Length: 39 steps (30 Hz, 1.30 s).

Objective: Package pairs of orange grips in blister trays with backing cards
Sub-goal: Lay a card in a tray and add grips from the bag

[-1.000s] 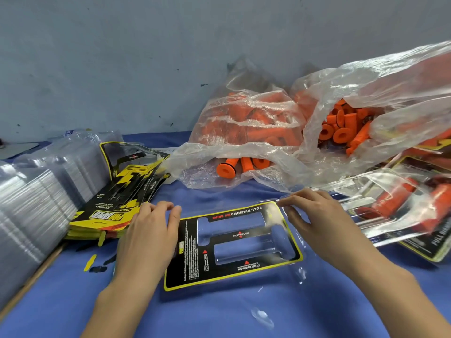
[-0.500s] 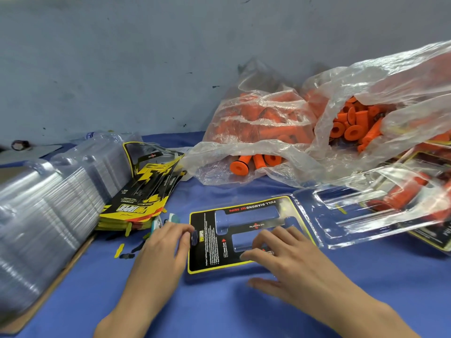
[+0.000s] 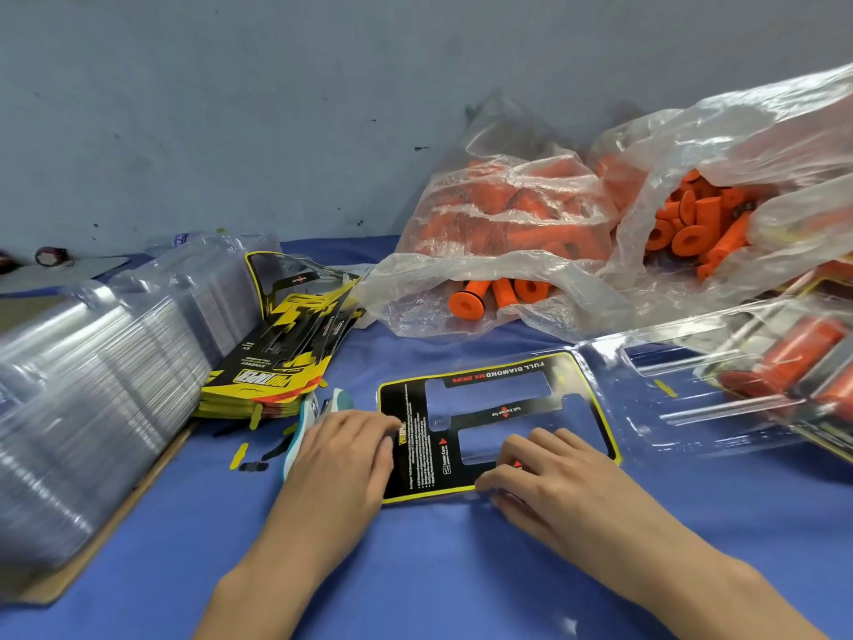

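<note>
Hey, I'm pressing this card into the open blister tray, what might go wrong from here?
The backing card may sit crooked, since only the left hand and right hand press its near side. The tray's open clear half rests against finished packs and might snag when folded. The small paper scraps nearby could slip inside.

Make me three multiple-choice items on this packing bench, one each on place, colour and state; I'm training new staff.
1. Where is the stack of printed cards?
A. left of the flat card
B. inside the bag
C. under the right hand

2. What colour are the grips?
A. green
B. orange
C. white

3. How are the hands?
A. both lifted
B. gripping a grip
C. resting flat on the card

Key: 1 A, the card stack lies left of the flat card. 2 B, the grips in the bag are orange. 3 C, left hand and right hand rest on it, fingers extended.
</note>
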Tool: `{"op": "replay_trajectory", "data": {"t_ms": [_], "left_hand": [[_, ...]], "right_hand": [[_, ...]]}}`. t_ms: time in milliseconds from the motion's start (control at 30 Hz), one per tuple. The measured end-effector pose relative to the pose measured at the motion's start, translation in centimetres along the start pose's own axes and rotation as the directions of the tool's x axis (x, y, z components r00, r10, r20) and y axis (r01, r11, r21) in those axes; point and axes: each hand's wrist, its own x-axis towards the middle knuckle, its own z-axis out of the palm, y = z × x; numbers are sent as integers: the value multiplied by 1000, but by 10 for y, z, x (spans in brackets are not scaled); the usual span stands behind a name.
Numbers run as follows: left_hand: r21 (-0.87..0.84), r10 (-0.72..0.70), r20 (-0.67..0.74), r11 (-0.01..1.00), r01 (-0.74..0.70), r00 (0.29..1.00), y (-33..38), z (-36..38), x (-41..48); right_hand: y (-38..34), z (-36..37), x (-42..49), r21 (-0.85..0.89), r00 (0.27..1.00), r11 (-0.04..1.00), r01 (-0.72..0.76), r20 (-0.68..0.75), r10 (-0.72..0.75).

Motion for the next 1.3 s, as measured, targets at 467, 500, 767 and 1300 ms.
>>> {"op": "replay_trajectory", "data": {"t_ms": [467,500,767,1300], "left_hand": [[157,-113,-20,981,114,993,11,3,16],[166,-129,-27,977,131,991,9,4,16],[30,-32,-101,999,35,994,18,-1,11],[105,502,-81,863,-494,861,75,27,5]], "right_hand": [[2,1,-6,81,1000,997,-13,15,12],[3,2,-6,78,1000,997,-10,10,9],[13,-18,-9,157,992,982,-105,-56,114],[63,-35,-56,-65,947,946,-318,26,320]]}}
